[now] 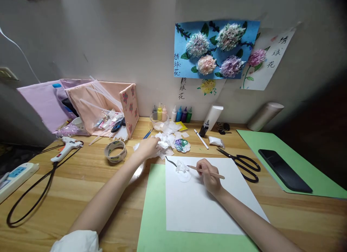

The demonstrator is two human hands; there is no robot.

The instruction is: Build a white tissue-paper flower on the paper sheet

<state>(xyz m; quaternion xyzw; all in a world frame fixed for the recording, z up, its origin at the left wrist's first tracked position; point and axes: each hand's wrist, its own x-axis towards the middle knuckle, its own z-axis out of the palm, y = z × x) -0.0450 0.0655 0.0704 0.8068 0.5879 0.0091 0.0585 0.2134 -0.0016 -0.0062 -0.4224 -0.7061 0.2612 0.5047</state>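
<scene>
Pale stick (218,176) beside crumpled white tuft (181,167), paper (206,213) beneath

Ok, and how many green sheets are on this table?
2: the front sheet, partly covered by the white paper, and the far-right sheet, under the black phone. Any beneath these would be hidden.

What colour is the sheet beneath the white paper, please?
The sheet is light green, clearest in the head view.

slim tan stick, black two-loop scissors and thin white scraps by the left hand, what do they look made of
Slim tan stick: probably wood, matte, from its even, wood-like colour. Black two-loop scissors: handles likely smooth plastic, being uniformly black; blades presumably metal, being thin and pointed. Thin white scraps: seemingly tissue or thin paper, matte, crumpled and flimsy-looking.
</scene>
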